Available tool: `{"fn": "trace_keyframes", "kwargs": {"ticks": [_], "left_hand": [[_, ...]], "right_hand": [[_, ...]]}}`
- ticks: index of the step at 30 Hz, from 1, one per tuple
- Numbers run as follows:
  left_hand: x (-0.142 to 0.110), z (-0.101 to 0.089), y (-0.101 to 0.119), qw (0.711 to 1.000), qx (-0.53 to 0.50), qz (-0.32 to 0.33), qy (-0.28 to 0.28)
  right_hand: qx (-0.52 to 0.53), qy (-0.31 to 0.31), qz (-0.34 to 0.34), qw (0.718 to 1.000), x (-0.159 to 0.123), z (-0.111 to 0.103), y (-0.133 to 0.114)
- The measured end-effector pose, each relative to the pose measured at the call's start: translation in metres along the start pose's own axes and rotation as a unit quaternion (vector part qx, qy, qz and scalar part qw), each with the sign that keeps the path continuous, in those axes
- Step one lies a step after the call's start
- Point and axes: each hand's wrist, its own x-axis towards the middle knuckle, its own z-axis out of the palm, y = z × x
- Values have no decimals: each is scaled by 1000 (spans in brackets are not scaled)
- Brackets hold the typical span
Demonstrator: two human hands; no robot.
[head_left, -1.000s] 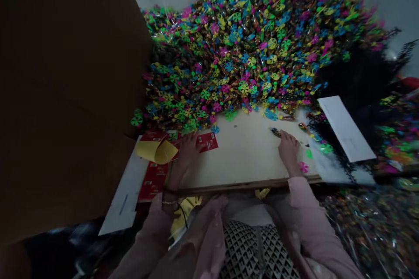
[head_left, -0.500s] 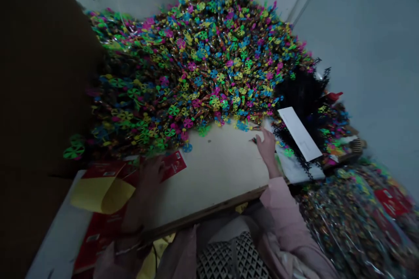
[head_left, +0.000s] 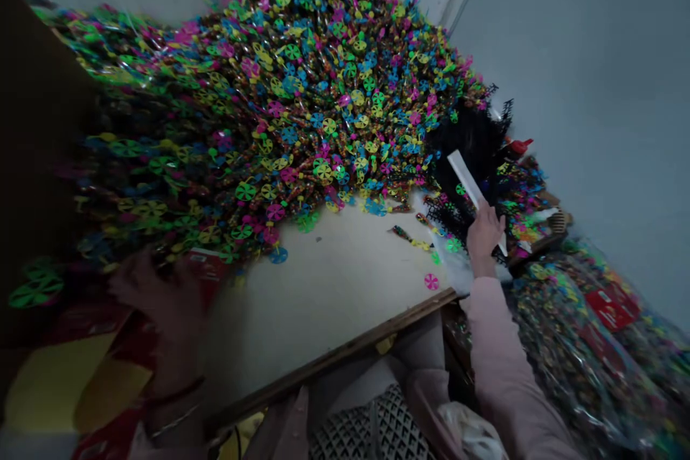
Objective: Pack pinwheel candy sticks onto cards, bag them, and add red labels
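My right hand [head_left: 485,233] is closed on a long, flat white box [head_left: 464,176], which is tilted nearly edge-on above a bundle of black, frilly-edged material [head_left: 466,136]. My left hand [head_left: 162,284], dim and slightly blurred, has its fingers spread and bent over red printed cards [head_left: 208,266] at the edge of the pile; nothing shows in its grasp. Between the hands, on the pale board [head_left: 323,287], lies a small tube with multicoloured filling [head_left: 402,233]. A loose pink pinwheel [head_left: 431,281] sits at the board's right edge.
A large heap of pinwheel-topped tubes [head_left: 302,100] rises behind the board against the wall. Filled clear bags [head_left: 571,323] with a red card [head_left: 612,305] stand at right. A curled yellow sheet [head_left: 59,381] lies at lower left, near a dark brown panel [head_left: 32,144].
My right hand has left the small tube on the board, moved right and taken hold of the white box, tilting it. My left hand has shifted left over the red cards. The view has turned.
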Motion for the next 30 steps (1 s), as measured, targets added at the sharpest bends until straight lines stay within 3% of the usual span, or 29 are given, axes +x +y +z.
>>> {"fn": "trace_keyframes", "kwargs": {"ticks": [2, 4, 6, 8, 9, 10, 12, 13, 15, 18, 21, 25, 27, 30], "left_hand": [[-5, 14, 40, 997, -20, 62, 30], [-18, 26, 83, 992, -63, 110, 27], [-38, 34, 122, 982, -113, 144, -35], [-61, 41, 146, 957, -138, 201, -156], [-73, 47, 151, 939, -131, 232, -220], [-85, 53, 152, 919, -111, 257, -279], [-105, 69, 142, 887, -43, 276, -367], [-113, 78, 133, 878, -3, 268, -397], [-123, 94, 115, 865, 66, 238, -437], [-125, 106, 96, 857, 102, 224, -452], [-121, 100, 90, 857, 99, 234, -448], [-123, 77, 86, 861, 115, 214, -448], [-126, 66, 79, 865, 129, 203, -440], [-129, 52, 61, 877, 154, 176, -419]], "right_hand": [[34, -42, -82, 995, -46, -10, -32], [81, -134, -210, 965, -103, -13, -71], [126, -208, -314, 918, -152, -10, -103], [160, -258, -377, 875, -176, -6, -114], [165, -254, -365, 880, -176, -5, -108], [158, -232, -321, 905, -170, -4, -96], [101, -148, -152, 972, -145, -5, -56], [54, -115, -60, 990, -129, -5, -32], [-26, -127, 57, 990, -99, -7, 11], [-69, -178, 93, 977, -72, -14, 49], [-35, -108, 87, 990, -63, -27, 52], [31, -10, 101, 994, -66, -36, 32], [31, -65, 130, 989, -75, -31, 21], [35, -212, 152, 965, -96, -15, 12]]}}
